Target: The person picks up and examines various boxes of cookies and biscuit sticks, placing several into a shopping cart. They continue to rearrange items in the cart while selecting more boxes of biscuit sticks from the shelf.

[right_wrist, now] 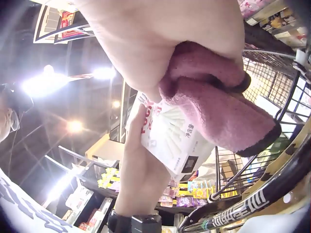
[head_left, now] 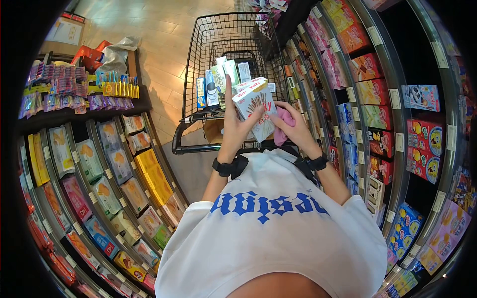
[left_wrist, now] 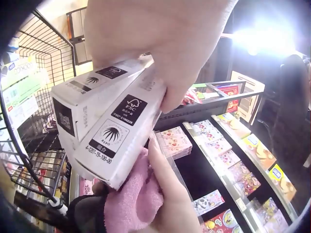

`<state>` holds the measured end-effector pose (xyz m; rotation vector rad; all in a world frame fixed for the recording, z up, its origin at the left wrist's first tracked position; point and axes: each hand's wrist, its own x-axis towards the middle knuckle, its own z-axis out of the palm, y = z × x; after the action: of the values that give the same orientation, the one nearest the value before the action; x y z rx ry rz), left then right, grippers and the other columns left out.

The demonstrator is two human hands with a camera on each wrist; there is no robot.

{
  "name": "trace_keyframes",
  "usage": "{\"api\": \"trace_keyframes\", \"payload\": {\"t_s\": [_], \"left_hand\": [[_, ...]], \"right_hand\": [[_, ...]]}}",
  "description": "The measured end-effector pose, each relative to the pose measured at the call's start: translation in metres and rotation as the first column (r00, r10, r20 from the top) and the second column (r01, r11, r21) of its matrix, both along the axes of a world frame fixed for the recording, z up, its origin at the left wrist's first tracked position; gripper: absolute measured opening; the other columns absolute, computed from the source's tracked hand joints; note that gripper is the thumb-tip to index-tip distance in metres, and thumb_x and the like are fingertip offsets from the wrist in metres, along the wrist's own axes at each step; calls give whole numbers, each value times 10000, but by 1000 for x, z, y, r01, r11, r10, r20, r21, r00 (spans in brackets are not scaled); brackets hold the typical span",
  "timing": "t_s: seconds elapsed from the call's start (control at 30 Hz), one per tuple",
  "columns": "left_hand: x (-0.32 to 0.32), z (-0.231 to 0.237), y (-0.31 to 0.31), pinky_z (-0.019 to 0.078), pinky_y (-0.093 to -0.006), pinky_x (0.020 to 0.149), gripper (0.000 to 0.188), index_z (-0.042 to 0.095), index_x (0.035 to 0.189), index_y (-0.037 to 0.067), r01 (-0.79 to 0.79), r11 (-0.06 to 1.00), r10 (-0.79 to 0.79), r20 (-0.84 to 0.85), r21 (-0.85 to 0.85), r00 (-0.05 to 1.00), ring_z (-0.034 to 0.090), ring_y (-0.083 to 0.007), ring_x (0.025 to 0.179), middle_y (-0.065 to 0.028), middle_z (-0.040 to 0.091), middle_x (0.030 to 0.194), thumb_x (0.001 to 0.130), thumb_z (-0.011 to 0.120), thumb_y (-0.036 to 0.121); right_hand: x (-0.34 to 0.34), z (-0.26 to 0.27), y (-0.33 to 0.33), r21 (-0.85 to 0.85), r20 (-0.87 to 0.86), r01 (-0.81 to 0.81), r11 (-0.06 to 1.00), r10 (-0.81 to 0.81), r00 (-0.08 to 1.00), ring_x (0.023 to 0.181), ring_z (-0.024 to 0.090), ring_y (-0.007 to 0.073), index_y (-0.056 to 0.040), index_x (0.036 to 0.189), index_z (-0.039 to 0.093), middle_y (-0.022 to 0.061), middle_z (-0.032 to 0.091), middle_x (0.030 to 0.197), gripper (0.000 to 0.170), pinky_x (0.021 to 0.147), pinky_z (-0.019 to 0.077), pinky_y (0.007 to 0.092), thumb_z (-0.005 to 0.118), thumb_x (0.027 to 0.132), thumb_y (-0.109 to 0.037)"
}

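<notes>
Two white Pocky boxes (head_left: 254, 107) (left_wrist: 127, 128) (right_wrist: 170, 133), lying against each other, are held in front of the chest near the cart's handle. My left hand (head_left: 238, 124) (left_wrist: 155, 39) (right_wrist: 141, 170) grips them from the left side, thumb across the printed front. A crumpled pink cloth (head_left: 284, 125) (left_wrist: 133, 199) (right_wrist: 223, 114) is held in my right hand (head_left: 297, 128) (left_wrist: 170, 199) (right_wrist: 165, 39), whose fingertips are right at the boxes' right edge. In the left wrist view the boxes' printed ends face the camera, and the cloth bunches just below them.
A black wire shopping cart (head_left: 191, 57) stands directly ahead, with several cartons (head_left: 214, 89) inside. Snack shelves (head_left: 392, 119) run along the right. To the left are racks of packaged biscuits (head_left: 107, 191) and a display of hanging sweets (head_left: 64, 89). A wooden floor (head_left: 154, 44) lies beyond.
</notes>
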<state>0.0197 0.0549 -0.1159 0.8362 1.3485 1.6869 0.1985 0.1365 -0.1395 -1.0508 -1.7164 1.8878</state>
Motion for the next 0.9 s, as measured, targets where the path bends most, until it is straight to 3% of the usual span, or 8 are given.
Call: {"api": "trace_keyframes", "payload": {"t_s": [0.13,0.3,0.43,0.53,0.6,0.73,0.83,0.9], "left_hand": [[0,-1,8,546,-374,973,1051,47,1641,81,-68,998,69,-56,15,996,625,-246,1186,-204,533,1376,872,761,13],[2,0,13,535,-365,985,979,112,1621,50,-132,991,133,69,-19,989,623,-232,1172,-188,537,1347,887,760,22],[3,-3,15,527,-355,992,948,125,1621,48,-124,992,124,11,-4,992,618,-228,1179,-191,532,1356,905,746,36],[-1,-4,14,517,-346,999,888,151,1618,37,9,998,-12,-52,-58,999,613,-217,1185,-187,537,1368,939,723,82],[1,-5,14,509,-341,1003,831,184,1612,22,161,984,-159,34,-78,987,611,-203,1190,-177,547,1378,966,698,119],[9,-6,18,491,-333,1022,794,206,1613,28,285,953,-282,46,-105,958,589,-186,1200,-147,561,1373,982,678,121],[18,-5,21,484,-337,1032,804,207,1615,34,281,958,-278,49,-60,959,573,-188,1210,-143,548,1386,973,684,107],[20,-6,26,484,-335,1032,823,189,1621,44,228,974,-228,-75,-6,971,568,-209,1223,-155,531,1397,967,686,94]], "right_hand": [[-4,26,1,91,128,-16,996,5,992,1003,612,101,0,1347,578,62,681,1107,440,910,503,267,707,968,-183],[-2,0,-3,75,37,-75,994,73,997,1068,621,158,41,1448,464,141,655,1211,667,958,496,308,747,938,-282],[2,-4,-2,102,91,-127,987,117,989,1110,626,168,68,1452,449,156,662,1249,677,997,487,324,735,948,-283],[10,13,11,-19,113,-138,990,140,984,1110,601,126,12,1478,454,111,662,1220,649,981,476,293,711,970,-299],[14,26,15,43,160,-103,994,95,983,1140,598,128,-5,1469,478,115,650,1277,585,994,471,282,677,995,-282],[11,24,22,121,-161,137,983,-117,980,1227,557,152,3,1490,449,140,589,1385,562,1063,430,295,656,1004,-191],[11,27,22,203,-196,211,956,-171,966,1255,537,162,-6,1524,400,141,576,1376,641,1079,416,303,686,986,-206],[15,20,16,102,-108,130,986,-119,987,1239,558,180,4,1535,363,150,588,1348,716,1068,432,315,722,965,-241]]}}
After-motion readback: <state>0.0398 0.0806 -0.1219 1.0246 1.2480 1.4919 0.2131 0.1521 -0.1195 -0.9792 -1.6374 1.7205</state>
